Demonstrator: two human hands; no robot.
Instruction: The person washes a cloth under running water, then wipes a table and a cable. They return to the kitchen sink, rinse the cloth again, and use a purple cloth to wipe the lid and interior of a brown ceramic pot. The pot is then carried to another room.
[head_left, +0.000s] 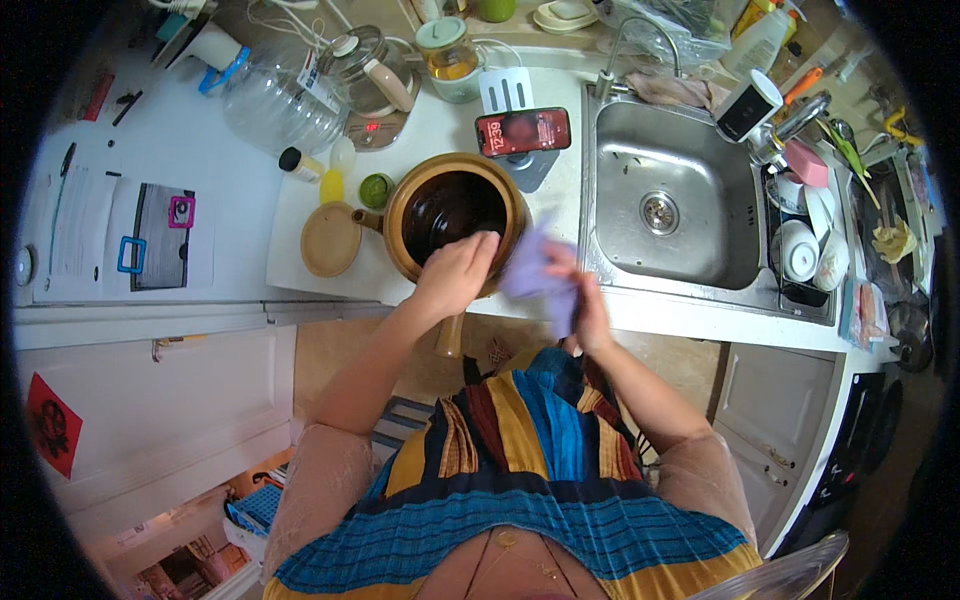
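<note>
A brown clay pot (517, 202) with a dark glazed inside stands uncovered at the counter's front edge. Its spout points left and its handle (450, 336) juts toward me. My left hand (456, 276) grips the pot's near rim, with the fingers over the opening; the thumb is hidden. Just right of the pot, my right hand (589, 306) holds a purple cloth (534, 274), blurred by motion. Whether the cloth touches the pot's outside I cannot tell. A tan round lid (331, 240) lies on the counter to the left.
Right of my hands is a steel sink (675, 187) with a dish rack (799, 255) beside it. Behind the pot are a phone (523, 132) on a stand, a glass kettle (367, 71) and a green jar (375, 191). A large plastic bottle (277, 97) lies back left.
</note>
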